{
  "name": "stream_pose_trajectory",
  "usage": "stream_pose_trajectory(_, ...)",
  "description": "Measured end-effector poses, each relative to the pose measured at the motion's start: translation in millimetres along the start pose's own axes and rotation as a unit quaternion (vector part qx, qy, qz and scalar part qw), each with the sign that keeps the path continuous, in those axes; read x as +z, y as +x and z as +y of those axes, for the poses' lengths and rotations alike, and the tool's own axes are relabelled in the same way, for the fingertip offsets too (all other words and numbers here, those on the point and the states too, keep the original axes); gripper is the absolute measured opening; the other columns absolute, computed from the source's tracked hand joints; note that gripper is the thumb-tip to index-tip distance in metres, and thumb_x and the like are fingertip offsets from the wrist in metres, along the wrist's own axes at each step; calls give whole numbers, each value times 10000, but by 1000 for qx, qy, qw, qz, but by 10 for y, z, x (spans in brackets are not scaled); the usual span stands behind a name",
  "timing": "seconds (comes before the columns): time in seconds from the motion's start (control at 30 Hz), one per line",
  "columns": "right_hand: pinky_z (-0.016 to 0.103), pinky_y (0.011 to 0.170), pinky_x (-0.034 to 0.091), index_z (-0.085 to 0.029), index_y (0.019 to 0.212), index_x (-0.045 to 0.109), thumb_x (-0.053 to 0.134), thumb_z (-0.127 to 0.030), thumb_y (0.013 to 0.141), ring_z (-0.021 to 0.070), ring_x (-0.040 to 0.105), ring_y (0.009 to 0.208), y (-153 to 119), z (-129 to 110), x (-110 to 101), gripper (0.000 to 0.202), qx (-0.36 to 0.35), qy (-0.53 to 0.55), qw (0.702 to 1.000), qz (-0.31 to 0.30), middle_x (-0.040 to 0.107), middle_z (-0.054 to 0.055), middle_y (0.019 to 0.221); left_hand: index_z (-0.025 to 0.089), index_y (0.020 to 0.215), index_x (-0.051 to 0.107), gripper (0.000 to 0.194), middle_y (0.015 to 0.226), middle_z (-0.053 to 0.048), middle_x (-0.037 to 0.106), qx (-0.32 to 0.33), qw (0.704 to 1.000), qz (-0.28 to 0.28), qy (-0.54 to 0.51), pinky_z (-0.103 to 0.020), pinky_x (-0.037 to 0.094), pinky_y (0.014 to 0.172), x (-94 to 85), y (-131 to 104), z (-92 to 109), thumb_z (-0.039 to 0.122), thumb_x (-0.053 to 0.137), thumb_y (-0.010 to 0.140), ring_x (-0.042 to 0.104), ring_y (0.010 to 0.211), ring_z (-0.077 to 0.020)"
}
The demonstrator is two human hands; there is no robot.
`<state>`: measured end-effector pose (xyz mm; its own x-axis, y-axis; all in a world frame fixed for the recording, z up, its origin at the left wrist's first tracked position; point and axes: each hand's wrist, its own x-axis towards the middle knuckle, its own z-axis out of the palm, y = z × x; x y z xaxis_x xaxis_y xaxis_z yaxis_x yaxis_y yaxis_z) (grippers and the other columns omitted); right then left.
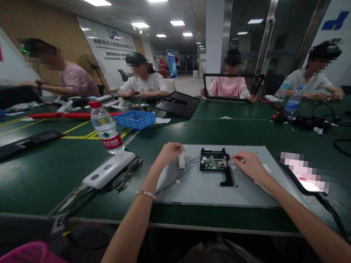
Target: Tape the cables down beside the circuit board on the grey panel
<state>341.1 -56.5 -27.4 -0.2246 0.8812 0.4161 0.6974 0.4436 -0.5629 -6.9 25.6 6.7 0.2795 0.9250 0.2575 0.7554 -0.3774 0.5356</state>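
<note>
A bottle (107, 129) is standing on the green table (195, 127) beyond the left forearm, just beside a power bank (108, 170). Glasses (124, 175) are lying along the power bank's right side. A blue tray (136, 120) is resting farther back, and a phone (311, 186) is lying right of the panel (193, 191). Across the table, a co-worker is holding up a black frame (230, 99). Cables (186, 171) are running over the panel between the left hand (172, 153) and the board (214, 163).

The board is lying on the panel between the two hands, inside a bracket (227, 180). The hands are working apart: the left is pinching a strip (181, 161); the right hand (248, 164) is bringing its fingertips together at a pale piece (232, 164) beside the bracket; whether it is gripping this cannot be told.

The panel is presenting a flat, smooth grey face. The bracket is showing matt black, with an arm projecting toward the wearer. The strip is hanging white, thin and narrow.
</note>
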Motion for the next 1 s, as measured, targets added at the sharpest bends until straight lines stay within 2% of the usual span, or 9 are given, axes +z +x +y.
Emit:
stream_pose_trajectory(0.17, 306, 695, 477, -167, 915, 706, 527, -205, 852, 190, 612, 818, 9, -18, -16, 193, -11, 1, 1000, 19, 689, 64, 912, 126, 850, 712, 315, 788, -72, 710, -3, 995, 38, -93, -251, 464, 653, -152, -62, 169, 381, 569, 734, 638, 737, -189)
stream_pose_trajectory(0.33, 307, 673, 490, -168, 937, 699, 521, -210, 868, 193, 610, 827, 10, -82, -41, 195, -37, 10, 999, 26, 682, 71, 932, 119, 811, 697, 278, 769, -74, 706, -18, 989, 8, -146, -256, 471, 652, -145, -210, 348, 355, 595, 704, 637, 706, -180)
stream_pose_trajectory(0.5, 336, 725, 505, -168, 932, 689, 508, -201, 877, 196, 610, 845, 2, -98, -4, 192, -58, 1, 998, 4, 668, 75, 958, 140, 802, 699, 214, 766, -60, 709, -42, 995, 2, -91, -254, 485, 675, 2, -294, 254, 301, 580, 727, 651, 720, -177)
stream_pose_trajectory(0.67, 376, 813, 507, -177, 998, 674, 491, -183, 883, 207, 614, 918, 16, -127, -20, 216, -80, -17, 997, 4, 659, 81, 1017, 158, 937, 698, 242, 840, -57, 703, -84, 996, -34, 0, -257, 491, 708, 29, -346, 204, 255, 607, 734, 656, 764, -180)
stream_pose_trajectory(0.73, 406, 882, 488, -186, 1060, 657, 484, -190, 891, 218, 603, 987, 16, -220, -63, 242, -98, -32, 995, 2, 649, 86, 1072, 158, 1071, 657, 351, 966, -75, 688, -84, 995, -45, 25, -267, 498, 742, 10, -395, 252, 273, 628, 741, 655, 818, -186)
stream_pose_trajectory(0.8, 426, 939, 464, -192, 1132, 629, 481, -207, 901, 227, 582, 1053, 4, -378, -101, 275, -118, -46, 992, -8, 629, 92, 1141, 159, 1182, 594, 440, 1110, -100, 641, -67, 995, -27, 63, -290, 497, 806, -9, -470, 343, 294, 627, 765, 640, 923, -204)
stream_pose_trajectory(0.9, 429, 992, 434, -194, 1208, 585, 487, -217, 905, 231, 549, 1130, -33, -690, -79, 320, -160, -50, 985, -32, 603, 97, 1216, 173, 1212, 566, 382, 1222, -108, 579, -33, 987, 27, 154, -334, 453, 928, -17, -630, 559, 261, 544, 841, 578, 1086, -231)
stream_pose_trajectory(1.0, 416, 1008, 422, -182, 1257, 543, 492, -215, 905, 233, 524, 1172, -47, -977, 79, 357, -226, -59, 969, -75, 584, 109, 1254, 157, 1182, 572, 324, 1204, -114, 598, -20, 973, 35, 229, -349, 430, 951, 13, -832, 826, 191, 472, 876, 563, 1108, -240)
